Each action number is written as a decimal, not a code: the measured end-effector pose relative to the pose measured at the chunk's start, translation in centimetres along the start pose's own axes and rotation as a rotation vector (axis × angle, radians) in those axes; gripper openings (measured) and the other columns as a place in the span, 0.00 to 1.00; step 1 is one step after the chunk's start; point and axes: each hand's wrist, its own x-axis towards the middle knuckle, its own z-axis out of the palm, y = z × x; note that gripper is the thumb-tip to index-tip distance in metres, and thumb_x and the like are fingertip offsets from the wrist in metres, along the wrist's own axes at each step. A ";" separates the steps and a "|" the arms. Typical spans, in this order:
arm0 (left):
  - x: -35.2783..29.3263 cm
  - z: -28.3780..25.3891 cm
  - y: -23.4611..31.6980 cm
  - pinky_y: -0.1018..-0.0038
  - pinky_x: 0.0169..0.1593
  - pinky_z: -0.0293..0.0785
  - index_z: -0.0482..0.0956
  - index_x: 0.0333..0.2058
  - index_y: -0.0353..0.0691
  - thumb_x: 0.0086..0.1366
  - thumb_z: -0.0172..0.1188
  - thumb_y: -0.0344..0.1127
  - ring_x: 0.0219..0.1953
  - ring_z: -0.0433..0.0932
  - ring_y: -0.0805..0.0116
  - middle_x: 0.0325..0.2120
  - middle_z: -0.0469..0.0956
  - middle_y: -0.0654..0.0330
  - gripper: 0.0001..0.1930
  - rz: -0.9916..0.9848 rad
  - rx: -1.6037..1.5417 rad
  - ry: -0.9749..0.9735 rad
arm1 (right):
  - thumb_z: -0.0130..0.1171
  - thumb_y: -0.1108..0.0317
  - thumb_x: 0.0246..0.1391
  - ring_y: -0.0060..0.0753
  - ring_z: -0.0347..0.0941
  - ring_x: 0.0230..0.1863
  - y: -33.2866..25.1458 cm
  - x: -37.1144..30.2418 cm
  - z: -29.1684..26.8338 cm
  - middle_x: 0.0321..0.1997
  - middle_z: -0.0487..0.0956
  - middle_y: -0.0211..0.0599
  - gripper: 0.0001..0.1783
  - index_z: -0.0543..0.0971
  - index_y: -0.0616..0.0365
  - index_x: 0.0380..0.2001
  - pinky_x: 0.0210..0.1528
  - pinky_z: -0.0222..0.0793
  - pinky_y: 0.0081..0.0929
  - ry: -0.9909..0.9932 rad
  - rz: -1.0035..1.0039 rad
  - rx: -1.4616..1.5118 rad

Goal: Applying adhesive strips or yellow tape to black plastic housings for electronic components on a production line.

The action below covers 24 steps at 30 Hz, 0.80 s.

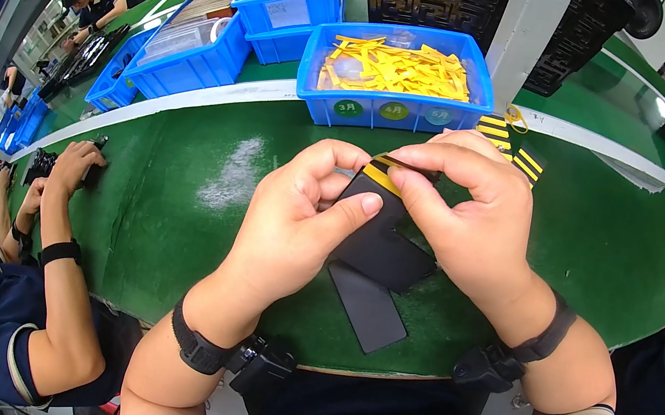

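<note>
1. A long green counter with a white stripe runs across the frame.
2. At the upper middle sits a blue bin full of yellow strips. More blue bins stand at the upper left.
3. Another person's arm rests on the counter at the lower left.
4. In the middle, the left hand and right hand both pinch a flat black piece with a yellow stripe at its top.
5. A second black piece lies on the counter just below it.
6. Small black-and-yellow pieces lie behind the right hand.
</note>
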 end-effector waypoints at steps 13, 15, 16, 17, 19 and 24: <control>-0.1 0.0 0.3 0.83 0.37 0.70 0.68 0.44 0.32 0.62 0.53 0.24 0.32 0.74 0.82 0.32 0.79 0.60 0.11 0.125 -0.056 0.091 | 0.63 0.73 0.35 0.42 0.69 0.36 0.7 0.8 -0.7 0.31 0.74 0.37 0.07 0.76 0.60 0.22 0.39 0.65 0.35 -0.106 -0.179 -0.157; -0.1 -0.2 0.2 0.84 0.37 0.70 0.67 0.44 0.31 0.62 0.53 0.24 0.32 0.74 0.82 0.33 0.79 0.60 0.12 0.110 -0.019 0.091 | 0.62 0.73 0.35 0.42 0.69 0.37 0.6 1.0 -0.9 0.31 0.74 0.37 0.07 0.76 0.60 0.22 0.41 0.65 0.35 -0.155 -0.220 -0.183; 0.0 -0.3 0.1 0.84 0.37 0.70 0.68 0.44 0.31 0.62 0.53 0.24 0.32 0.74 0.82 0.33 0.79 0.60 0.12 0.089 -0.013 0.085 | 0.63 0.75 0.35 0.40 0.70 0.40 0.4 1.1 -0.9 0.34 0.75 0.37 0.08 0.76 0.60 0.24 0.45 0.65 0.36 -0.114 -0.315 -0.270; 0.0 -0.3 0.1 0.84 0.37 0.70 0.68 0.44 0.31 0.62 0.53 0.23 0.32 0.74 0.82 0.33 0.79 0.60 0.12 0.068 -0.007 0.080 | 0.64 0.77 0.36 0.38 0.71 0.44 0.2 1.1 -1.0 0.37 0.76 0.36 0.09 0.77 0.60 0.25 0.50 0.65 0.37 -0.074 -0.410 -0.357; 0.1 -0.3 0.1 0.84 0.37 0.70 0.68 0.45 0.31 0.62 0.52 0.23 0.32 0.74 0.82 0.33 0.79 0.60 0.12 0.057 0.003 0.077 | 0.64 0.77 0.36 0.39 0.71 0.44 -0.4 1.1 -1.3 0.36 0.76 0.35 0.09 0.77 0.59 0.25 0.51 0.65 0.39 -0.097 -0.456 -0.389; 0.0 -0.6 0.1 0.84 0.38 0.71 0.67 0.45 0.30 0.62 0.52 0.24 0.33 0.75 0.81 0.33 0.79 0.60 0.12 -0.009 0.122 0.057 | 0.62 0.79 0.36 0.40 0.73 0.45 0.2 1.7 -2.1 0.33 0.79 0.32 0.09 0.77 0.55 0.25 0.56 0.61 0.47 0.076 -0.360 -0.303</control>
